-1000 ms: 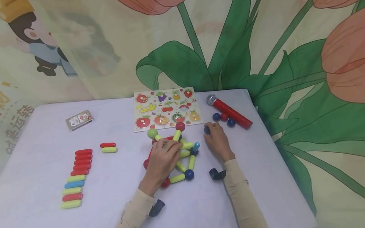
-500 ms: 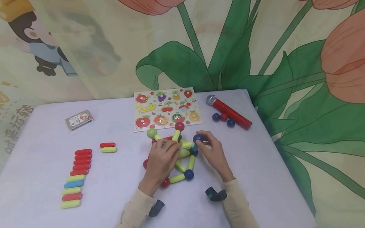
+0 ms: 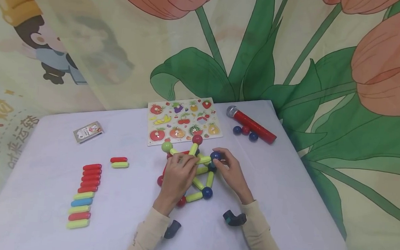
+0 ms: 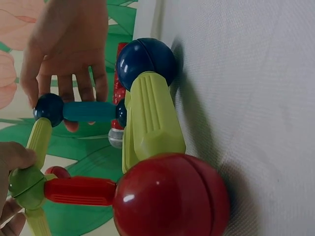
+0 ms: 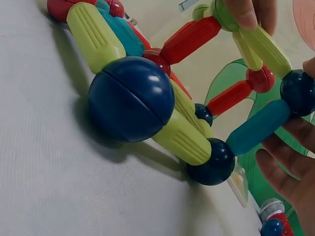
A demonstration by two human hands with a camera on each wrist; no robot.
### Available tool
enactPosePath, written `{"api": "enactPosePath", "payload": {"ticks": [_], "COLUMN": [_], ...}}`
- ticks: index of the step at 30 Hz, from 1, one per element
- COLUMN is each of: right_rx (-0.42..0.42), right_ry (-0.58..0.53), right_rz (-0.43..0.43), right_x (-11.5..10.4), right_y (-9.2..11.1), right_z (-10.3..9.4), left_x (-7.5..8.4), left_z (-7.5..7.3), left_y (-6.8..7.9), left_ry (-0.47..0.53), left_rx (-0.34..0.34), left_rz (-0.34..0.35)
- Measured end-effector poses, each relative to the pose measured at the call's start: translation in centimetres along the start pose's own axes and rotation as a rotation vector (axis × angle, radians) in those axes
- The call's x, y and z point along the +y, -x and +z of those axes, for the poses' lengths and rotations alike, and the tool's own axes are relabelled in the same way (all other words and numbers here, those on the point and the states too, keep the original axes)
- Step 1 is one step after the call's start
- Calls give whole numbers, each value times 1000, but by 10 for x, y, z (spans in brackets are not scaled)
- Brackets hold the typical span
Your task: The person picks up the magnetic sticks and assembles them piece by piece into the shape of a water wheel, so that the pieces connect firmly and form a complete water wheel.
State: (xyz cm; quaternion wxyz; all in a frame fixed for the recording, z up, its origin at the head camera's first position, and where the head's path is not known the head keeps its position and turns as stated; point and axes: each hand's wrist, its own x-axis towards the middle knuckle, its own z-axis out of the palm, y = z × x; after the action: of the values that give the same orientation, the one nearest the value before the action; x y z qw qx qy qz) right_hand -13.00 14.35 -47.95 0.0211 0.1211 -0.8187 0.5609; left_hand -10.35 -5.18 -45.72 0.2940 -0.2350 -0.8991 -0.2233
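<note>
A structure of magnetic rods and balls stands on the table; a blue ball (image 3: 207,192) and a red ball (image 4: 172,196) sit at its base. My left hand (image 3: 178,175) grips its upper part, fingers around a green ball (image 4: 27,187) and the end of a yellow-green rod (image 4: 39,140). My right hand (image 3: 233,172) pinches a dark blue ball (image 3: 215,156) at the upper right corner. In the right wrist view, this ball touches both the upright blue rod (image 5: 259,127) and the yellow-green rod. My left palm hides part of the structure in the head view.
Loose red, yellow-green and blue rods (image 3: 82,201) lie in a column at left, with two more rods (image 3: 119,162) nearby. Behind are a fruit puzzle board (image 3: 185,120), a small box (image 3: 88,132), a red microphone (image 3: 252,124) and three loose balls (image 3: 245,130).
My right hand has brought a blue ball from the table's right side leftward onto the top of the blue rod. My left hand has kept its hold on the structure.
</note>
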Motion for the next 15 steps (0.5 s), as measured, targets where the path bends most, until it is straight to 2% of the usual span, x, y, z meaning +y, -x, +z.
{"api": "enactPosePath", "payload": {"ticks": [3,6,9,11,13,15], "right_rx": [15,84,164,171,131,67], "right_ry": [12,42,105,162,202,225], "right_rz": [14,45,64,59,50,36], "right_x": [6,11,14,16,17,18], "right_y": [5,16,32,42,51,59], "right_z": [2,3,5,8,11,15], "left_x": [-3,-14,-39,-61,-84,-106], "left_z": [-3,-14,-32,-46,-59,-71], "left_y": [5,17,33,45,55,61], "left_ry": [37,91,85,40,-18,-52], "left_rx": [7,42,83,73,23,-57], "left_rz": [-22,-93,-244,-384,-524,-634]}}
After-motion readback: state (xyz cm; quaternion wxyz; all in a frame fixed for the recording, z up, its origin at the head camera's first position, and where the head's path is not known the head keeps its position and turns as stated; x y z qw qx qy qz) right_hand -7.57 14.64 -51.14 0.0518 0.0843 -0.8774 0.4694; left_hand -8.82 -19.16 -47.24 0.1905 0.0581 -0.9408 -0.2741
